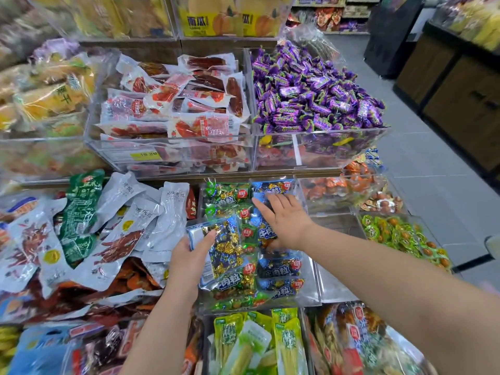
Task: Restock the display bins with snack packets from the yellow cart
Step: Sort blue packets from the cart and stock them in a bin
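My left hand (186, 262) grips a blue snack packet (220, 247) filled with gold-wrapped pieces, holding it over a clear display bin (311, 290) in the lower tier. That bin holds several blue packets (280, 267) and green packets (227, 192) of the same snack. My right hand (284, 216) lies flat with fingers spread on the blue packets toward the back of the bin. It grips nothing. The yellow cart is out of sight.
The upper tier holds a bin of red sausage packets (176, 109) and a bin of purple candies (311, 90). White and green pouches (116, 220) lie left of the bin. Yellow-green packets (257, 345) sit nearest me. The aisle floor (422, 158) runs along the right.
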The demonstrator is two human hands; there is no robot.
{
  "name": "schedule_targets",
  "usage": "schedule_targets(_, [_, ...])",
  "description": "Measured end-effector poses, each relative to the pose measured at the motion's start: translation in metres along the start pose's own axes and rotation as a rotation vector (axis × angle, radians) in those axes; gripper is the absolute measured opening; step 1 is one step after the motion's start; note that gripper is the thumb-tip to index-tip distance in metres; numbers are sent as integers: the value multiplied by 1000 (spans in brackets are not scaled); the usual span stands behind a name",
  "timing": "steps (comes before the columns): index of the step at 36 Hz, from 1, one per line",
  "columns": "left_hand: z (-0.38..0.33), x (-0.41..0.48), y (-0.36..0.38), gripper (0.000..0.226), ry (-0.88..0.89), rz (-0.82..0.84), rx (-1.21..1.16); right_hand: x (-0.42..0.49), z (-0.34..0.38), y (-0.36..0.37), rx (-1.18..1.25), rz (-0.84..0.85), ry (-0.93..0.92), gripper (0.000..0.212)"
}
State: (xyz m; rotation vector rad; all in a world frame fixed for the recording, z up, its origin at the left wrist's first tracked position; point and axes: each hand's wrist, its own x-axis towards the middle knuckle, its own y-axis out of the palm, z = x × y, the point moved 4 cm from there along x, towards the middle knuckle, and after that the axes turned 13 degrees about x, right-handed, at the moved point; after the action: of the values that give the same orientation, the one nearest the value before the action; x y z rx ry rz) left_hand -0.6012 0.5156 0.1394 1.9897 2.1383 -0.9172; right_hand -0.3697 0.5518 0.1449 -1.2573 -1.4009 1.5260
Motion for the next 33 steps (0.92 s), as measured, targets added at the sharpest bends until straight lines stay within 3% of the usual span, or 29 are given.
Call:
schedule_targets(3, [0, 0, 0, 72, 14, -3, 31, 3, 0, 3, -30, -9, -3, 124])
schedule_targets(9, [-3, 1, 2, 84, 19, 4, 38, 19, -6, 4, -47, 24, 26, 126])
schedule_targets(12, [-6, -2, 1, 69, 46, 15, 45, 16, -6, 5, -25, 42, 35, 127])
schedule_targets(17, [-14, -8, 1, 88, 67, 41, 13, 2, -8, 1, 143, 86, 71, 123])
schedule_targets(20, [-20, -12, 2, 81, 81, 91, 60, -13, -8, -12, 432, -57, 92, 101])
schedule_targets(23, [-32, -19, 2, 50, 174, 166, 169, -31, -6, -36, 768, -317, 108, 61])
schedule_targets(25, [-37, -22, 3, 38, 200, 177, 152, -44, -2, -47, 1041, -396, 128, 43])
schedule_targets(28, [-46, -33, 7, 52, 203, 242, -52, -61, 11, -48, 1491, -200, 274, 34])
schedule_targets(29, [-49, -37, 9, 46, 237, 258, -75, -65, 16, -46, 1578, -123, 330, 31])
schedule_targets(32, [-62, -53, 13, 12, 496, 183, 64, -75, 22, -35, 2012, 64, 548, 49])
schedule_targets(33, [-65, -57, 14, 27, 594, 176, 107, -79, 22, -32, 2184, 148, 609, 57])
